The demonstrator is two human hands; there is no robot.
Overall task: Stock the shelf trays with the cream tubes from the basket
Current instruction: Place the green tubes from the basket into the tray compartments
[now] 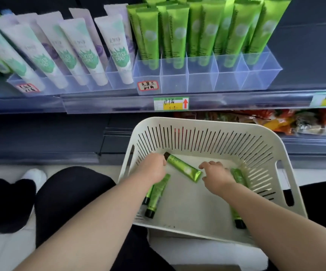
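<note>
A white slotted basket [201, 124] rests on my lap below the shelf. A green cream tube [183, 166] with a dark cap lies slantwise in it between my hands. My left hand [154, 168] grips it just below the cap. My right hand [216, 178] hovers at its crimped end, finger and thumb spread either side; contact is unclear. Two more green tubes [157, 194] lie under my left wrist, and others [238, 178] are partly hidden by my right forearm. Above, a clear divided shelf tray [203, 80] holds several upright green tubes [179, 34].
A second clear tray [74, 85] to the left holds several white and green tubes [117, 47]. Price labels [171, 103] sit on the shelf's front rail. Snack packets [295, 120] fill the lower shelf behind the basket. My dark-clothed knees flank the basket.
</note>
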